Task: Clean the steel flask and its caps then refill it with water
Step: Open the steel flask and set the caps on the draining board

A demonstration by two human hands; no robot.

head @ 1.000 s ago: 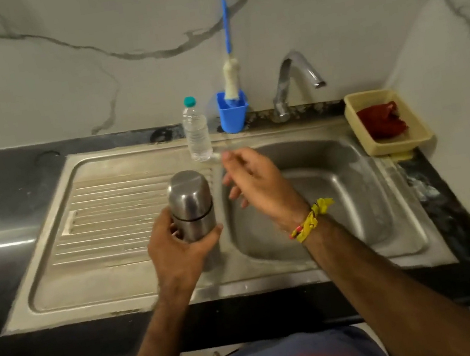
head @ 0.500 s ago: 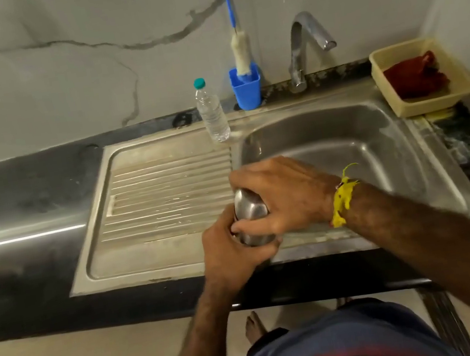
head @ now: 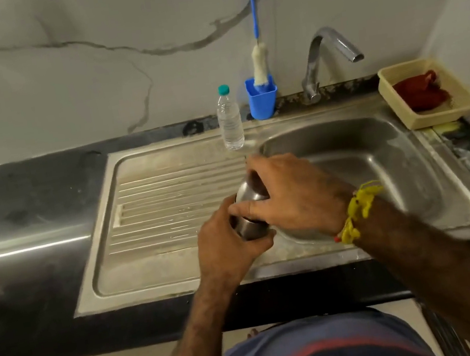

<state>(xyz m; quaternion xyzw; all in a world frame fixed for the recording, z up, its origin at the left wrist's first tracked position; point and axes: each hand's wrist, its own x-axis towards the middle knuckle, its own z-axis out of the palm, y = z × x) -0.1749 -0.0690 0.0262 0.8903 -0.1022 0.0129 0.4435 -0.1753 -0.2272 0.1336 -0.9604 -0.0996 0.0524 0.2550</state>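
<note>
Left hand grips steel flask body, over sink front edge. Right hand curls over its cap, apparently gripping. Behind: water bottle, blue holder with brush, tap.

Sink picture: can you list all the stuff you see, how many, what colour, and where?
Flask: one, steel, held over the sink's front edge.
Sink: one, steel, set in the black counter, drainboard on its left.
Tap: one, silver, behind the basin.
Bottle: one, clear with a teal cap, at the back of the drainboard.
Cup: one, blue, beside the bottle.
Brush: one, blue handle, white head, standing in the cup.
Tray: one, cream, right of the tap.
Cloth: one, red, in the tray.
Hands: two; left grips the flask's body, right grips its top.
</note>
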